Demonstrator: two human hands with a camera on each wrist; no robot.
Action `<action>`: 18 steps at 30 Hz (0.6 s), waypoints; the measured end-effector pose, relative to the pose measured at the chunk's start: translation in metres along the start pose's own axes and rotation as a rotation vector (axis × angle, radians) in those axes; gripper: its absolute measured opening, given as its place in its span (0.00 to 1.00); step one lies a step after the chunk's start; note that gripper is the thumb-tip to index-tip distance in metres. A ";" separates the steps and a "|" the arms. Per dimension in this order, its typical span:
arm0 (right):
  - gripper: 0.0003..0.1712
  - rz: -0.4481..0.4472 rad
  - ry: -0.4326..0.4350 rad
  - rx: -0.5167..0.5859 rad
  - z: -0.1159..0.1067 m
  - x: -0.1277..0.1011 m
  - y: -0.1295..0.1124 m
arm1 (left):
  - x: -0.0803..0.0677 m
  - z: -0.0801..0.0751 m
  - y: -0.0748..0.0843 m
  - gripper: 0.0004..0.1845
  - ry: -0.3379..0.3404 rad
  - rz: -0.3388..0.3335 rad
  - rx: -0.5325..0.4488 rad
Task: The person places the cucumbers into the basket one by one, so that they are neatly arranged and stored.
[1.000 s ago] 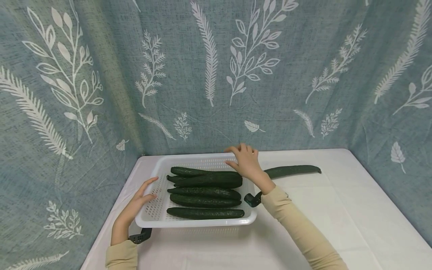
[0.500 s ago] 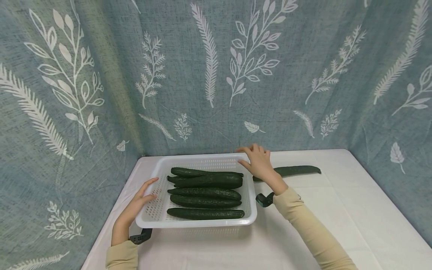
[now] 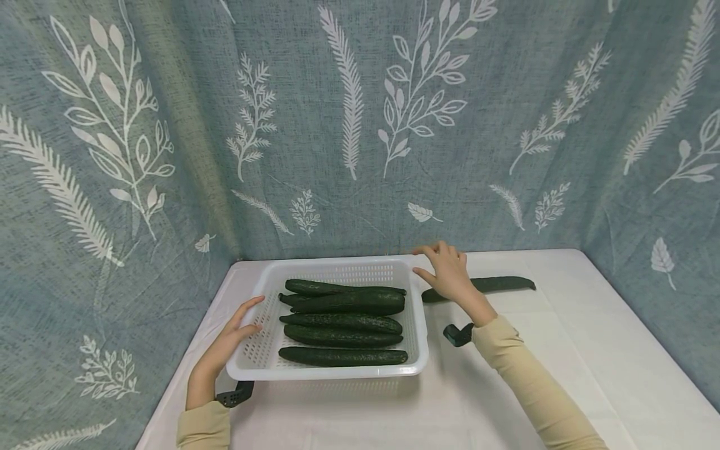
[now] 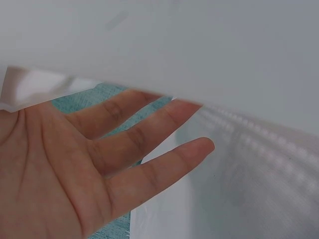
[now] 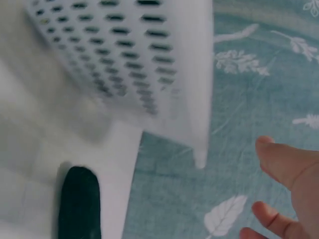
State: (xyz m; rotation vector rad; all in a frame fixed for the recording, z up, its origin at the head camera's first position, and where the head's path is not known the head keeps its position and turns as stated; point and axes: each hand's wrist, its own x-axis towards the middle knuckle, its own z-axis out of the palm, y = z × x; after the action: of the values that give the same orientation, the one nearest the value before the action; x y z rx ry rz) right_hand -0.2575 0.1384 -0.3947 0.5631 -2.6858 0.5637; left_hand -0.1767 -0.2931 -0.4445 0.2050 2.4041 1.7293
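Note:
A white plastic basket [image 3: 326,373] with perforated walls holds several dark green cucumbers [image 3: 343,357] lying crosswise. My left hand [image 3: 229,334] is at its left side, thumb and index finger overlapping the rim. In the left wrist view the fingers [image 4: 154,174] are extended and spread, some fingertips hidden behind the rim [image 4: 199,55]. Just off the basket's far right corner, my right hand [image 3: 447,275] hovers with fingers loosely bent and nothing between them. One more cucumber [image 3: 506,284] lies on the table to the right, partly behind this hand; its dark end [image 5: 79,204] appears in the right wrist view.
A white cloth covers the table [image 3: 540,356]. Blue-green curtains [image 3: 360,206] with white leaf patterns hang along the back and both sides. Dark wrist camera mounts [image 3: 458,335] sit on both wrists.
My right hand has moved right, from over the basket's far right corner to beyond its rim, uncovering the near end of the outside cucumber. The left hand and the basket have stayed put.

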 end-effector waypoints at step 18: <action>0.23 0.048 0.131 -0.061 0.020 -0.014 0.049 | -0.001 -0.001 0.000 0.31 0.000 0.000 -0.004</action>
State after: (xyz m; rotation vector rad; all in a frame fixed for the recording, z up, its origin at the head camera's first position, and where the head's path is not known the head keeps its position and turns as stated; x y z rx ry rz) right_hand -0.2718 0.1747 -0.4328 0.4308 -2.5884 0.5109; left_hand -0.1764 -0.2940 -0.4442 0.2039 2.4001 1.7345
